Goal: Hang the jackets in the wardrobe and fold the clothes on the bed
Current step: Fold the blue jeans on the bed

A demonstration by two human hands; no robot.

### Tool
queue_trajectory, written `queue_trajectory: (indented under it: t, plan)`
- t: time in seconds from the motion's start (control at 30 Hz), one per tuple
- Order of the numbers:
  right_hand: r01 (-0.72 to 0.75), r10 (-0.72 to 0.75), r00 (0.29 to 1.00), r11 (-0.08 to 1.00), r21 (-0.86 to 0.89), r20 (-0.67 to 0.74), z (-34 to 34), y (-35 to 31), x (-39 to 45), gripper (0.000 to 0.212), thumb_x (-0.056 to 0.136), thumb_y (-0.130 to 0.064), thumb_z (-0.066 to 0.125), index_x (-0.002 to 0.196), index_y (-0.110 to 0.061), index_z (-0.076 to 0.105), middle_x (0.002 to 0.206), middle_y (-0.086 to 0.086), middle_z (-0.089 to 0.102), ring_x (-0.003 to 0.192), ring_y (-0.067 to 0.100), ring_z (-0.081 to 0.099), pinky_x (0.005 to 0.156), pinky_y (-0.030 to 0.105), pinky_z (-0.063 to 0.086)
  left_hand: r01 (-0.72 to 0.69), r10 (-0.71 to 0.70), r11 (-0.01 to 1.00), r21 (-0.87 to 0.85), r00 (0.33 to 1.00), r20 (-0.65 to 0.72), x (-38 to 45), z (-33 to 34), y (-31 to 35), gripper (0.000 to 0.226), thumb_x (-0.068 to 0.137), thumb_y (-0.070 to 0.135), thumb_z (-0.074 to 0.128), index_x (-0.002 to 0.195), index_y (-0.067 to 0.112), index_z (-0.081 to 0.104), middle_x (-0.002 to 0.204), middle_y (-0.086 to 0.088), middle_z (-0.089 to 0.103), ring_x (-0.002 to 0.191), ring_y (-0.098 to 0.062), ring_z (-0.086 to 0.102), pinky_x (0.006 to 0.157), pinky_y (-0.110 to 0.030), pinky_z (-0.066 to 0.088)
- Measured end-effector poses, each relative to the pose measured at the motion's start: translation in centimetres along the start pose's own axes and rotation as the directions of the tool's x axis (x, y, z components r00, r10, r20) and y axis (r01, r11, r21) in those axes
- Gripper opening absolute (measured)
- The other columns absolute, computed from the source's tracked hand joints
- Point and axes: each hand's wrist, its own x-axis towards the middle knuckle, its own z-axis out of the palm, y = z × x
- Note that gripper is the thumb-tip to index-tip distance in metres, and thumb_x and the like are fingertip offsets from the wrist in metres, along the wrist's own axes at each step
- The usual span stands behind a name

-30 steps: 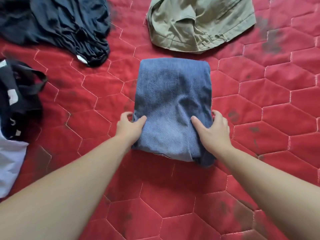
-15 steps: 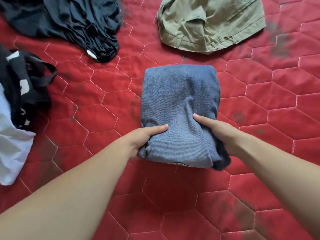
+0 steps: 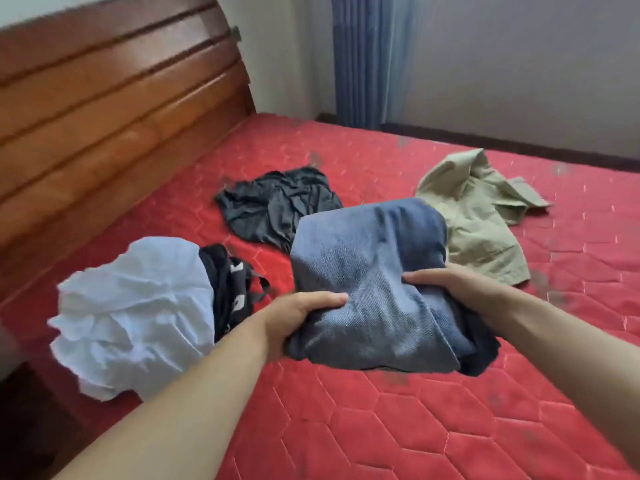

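The folded blue jeans [image 3: 370,271] are held up above the red quilted bed [image 3: 381,427]. My left hand [image 3: 294,320] grips their near left edge, thumb on top. My right hand [image 3: 460,289] grips the near right edge, thumb on the denim. An unfolded khaki garment [image 3: 478,216] lies behind the jeans to the right. A crumpled dark grey garment [image 3: 277,206] lies behind them to the left. At the left a white garment [image 3: 138,313] is heaped beside a black one with white print [image 3: 232,292].
A wooden headboard [image 3: 104,126] runs along the left side of the bed. Beyond the far edge stand a pale wall [image 3: 519,64] and a blue curtain [image 3: 363,57]. The near part of the mattress bears only my forearms.
Both hands closed on the folded jeans and lifted them off the bed. My head came up, so the headboard, wall and curtain now show.
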Motion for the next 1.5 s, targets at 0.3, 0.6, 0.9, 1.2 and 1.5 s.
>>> queue_trajectory:
  t: [0.3, 0.6, 0.9, 1.2, 1.5]
  plan:
    - [0.369, -0.314, 0.891, 0.922, -0.118, 0.329, 9.9, -20.1, -13.3, 0.056, 0.052, -0.010, 0.083, 0.105, -0.016, 0.066, 0.096, 0.009, 0.075, 0.081, 0.023, 0.073, 0.058, 0.027, 0.056, -0.584, 0.494, 0.764, -0.274, 0.803, -0.333, -21.1, 1.9, 11.0, 0.051, 0.079, 0.058, 0.062, 0.105, 0.017, 0.077, 0.113, -0.009, 0.071, 0.102, -0.022, 0.069, 0.073, -0.030, 0.058]
    - [0.317, -0.229, 0.820, 0.945, -0.082, 0.525, 20.8, -24.9, -20.0, 0.076, 0.049, -0.033, 0.090, 0.116, -0.008, 0.065, 0.113, 0.018, 0.070, 0.101, 0.033, 0.068, 0.078, 0.039, 0.057, -0.653, 0.541, 0.757, -0.032, 0.654, -0.528, -39.0, 0.8, 11.9, 0.057, 0.055, 0.011, 0.067, 0.110, -0.003, 0.066, 0.089, -0.019, 0.074, 0.072, -0.029, 0.073, 0.055, -0.030, 0.056]
    - [0.385, -0.235, 0.718, 0.918, -0.093, 0.655, 40.2, -24.5, -25.2, 0.059, 0.055, -0.025, 0.091, 0.107, -0.008, 0.068, 0.101, 0.017, 0.073, 0.089, 0.033, 0.072, 0.063, 0.035, 0.059, -0.677, 0.531, 0.730, 0.094, 0.475, -0.702, -56.3, -6.1, 5.2, 0.052, 0.070, 0.032, 0.080, 0.116, 0.008, 0.069, 0.113, -0.012, 0.071, 0.102, -0.027, 0.069, 0.077, -0.034, 0.057]
    - [0.423, -0.217, 0.671, 0.897, -0.126, 0.709, 63.8, -19.2, -31.7, 0.045, 0.069, -0.034, 0.083, 0.105, -0.012, 0.067, 0.089, 0.009, 0.076, 0.078, 0.026, 0.074, 0.064, 0.033, 0.057, -0.672, 0.315, 0.722, 0.165, 0.107, -0.943, -73.3, -15.5, -5.8, 0.044, 0.080, 0.042, 0.075, 0.109, 0.009, 0.071, 0.095, -0.007, 0.076, 0.086, -0.024, 0.073, 0.072, -0.031, 0.057]
    - [0.395, -0.179, 0.566, 0.916, -0.074, 0.805, 80.0, -15.5, -31.8, 0.041, 0.073, -0.028, 0.081, 0.106, -0.008, 0.067, 0.090, 0.013, 0.075, 0.080, 0.030, 0.073, 0.072, 0.039, 0.058, -0.628, 0.206, 0.751, 0.203, -0.070, -0.976, -82.5, -24.7, -12.7, 0.065, 0.068, 0.064, 0.074, 0.116, 0.021, 0.066, 0.098, 0.001, 0.075, 0.090, -0.020, 0.072, 0.082, -0.036, 0.057]
